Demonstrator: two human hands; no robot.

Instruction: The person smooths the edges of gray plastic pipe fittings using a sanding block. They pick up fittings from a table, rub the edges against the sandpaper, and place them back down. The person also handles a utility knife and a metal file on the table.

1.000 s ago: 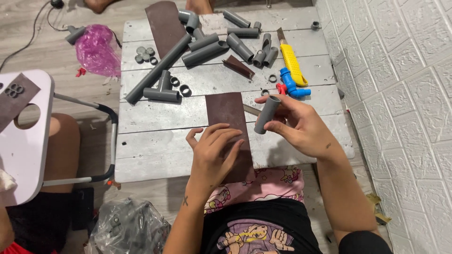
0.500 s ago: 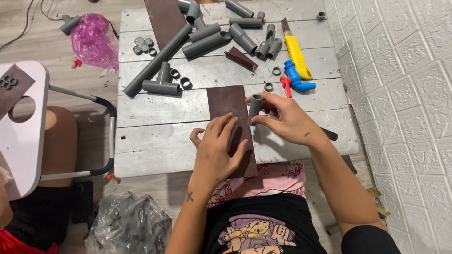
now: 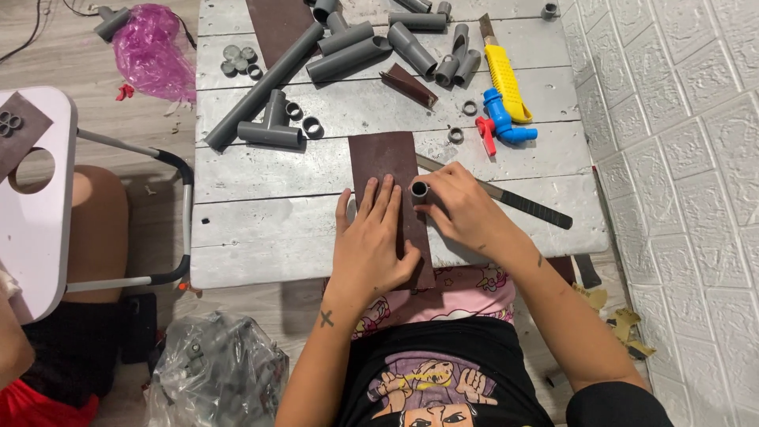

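Two bare hands worked at the near edge of a low table of grey painted wooden planks. Far to the left lay a crumpled pink plastic bag on the floor, and below it a white stool with a round hole, where another person's bare leg showed. On the table's left part a long grey plastic pipe ran slantwise, with a grey T-shaped pipe fitting just beside its lower end and small grey rings near it.

At the middle lay a dark brown rectangular sheet of sandpaper, its long side running toward the person. The left hand lay flat on the sheet's near half, fingers spread and pressing it to the planks, closed on nothing. Just to the right, the right hand had its fingers pinched around a short grey pipe stub, which stood upright with its open end facing up, its lower end on the sandpaper's right edge.

Behind the right hand a long dark metal file lay slantwise on the table. Farther back and to the right sat a blue plastic tap valve with a red handle, and beyond it a yellow-handled saw. A white brick-patterned wall closed the right side.
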